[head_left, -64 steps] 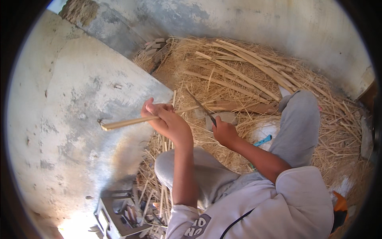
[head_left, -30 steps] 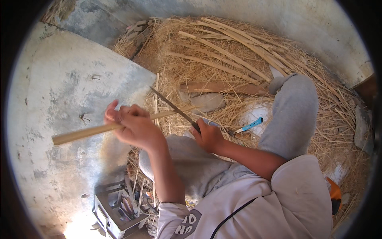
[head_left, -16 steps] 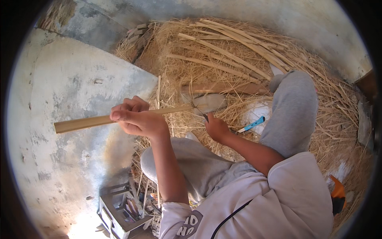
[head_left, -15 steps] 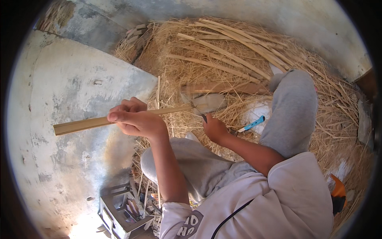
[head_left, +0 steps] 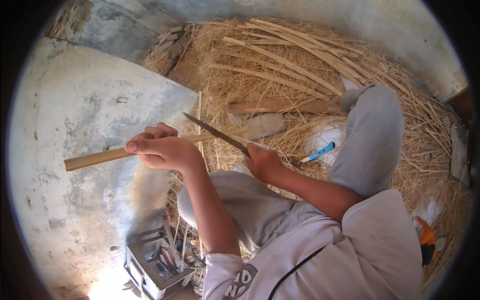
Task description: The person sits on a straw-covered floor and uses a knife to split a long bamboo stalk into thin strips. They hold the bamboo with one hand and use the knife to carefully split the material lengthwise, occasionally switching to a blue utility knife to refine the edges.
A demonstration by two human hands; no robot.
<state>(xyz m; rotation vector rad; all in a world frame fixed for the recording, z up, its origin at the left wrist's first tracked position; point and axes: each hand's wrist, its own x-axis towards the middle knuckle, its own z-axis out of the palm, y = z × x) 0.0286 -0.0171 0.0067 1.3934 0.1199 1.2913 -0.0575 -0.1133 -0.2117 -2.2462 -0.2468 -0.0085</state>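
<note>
My left hand [head_left: 162, 148] is closed around a long, flat strip of bamboo [head_left: 95, 160], which runs from the left across to the middle. My right hand [head_left: 264, 162] grips a knife by its handle. The dark, narrow knife blade [head_left: 215, 131] points up and left and crosses over the strip, to the right of my left hand. Whether the blade touches the strip I cannot tell. Under the strip's far right end lies a flat grey stone [head_left: 265, 125]. Just right of my right hand, a blue utility knife [head_left: 318, 152] rests on a white patch.
Long split strips [head_left: 285, 65] lie on fine shavings [head_left: 210, 100] at the back. A brown wooden piece [head_left: 285, 106] is beyond the stone. A pale wall [head_left: 80, 110] rises on the left, with a grey crate [head_left: 160, 282] of small things at its foot. Something orange [head_left: 426, 237] lies lower right.
The knife blade has swung up and left across the strip; before, it was hardly visible near the stone. My right hand has shifted slightly left, and my left hand slightly left with the strip.
</note>
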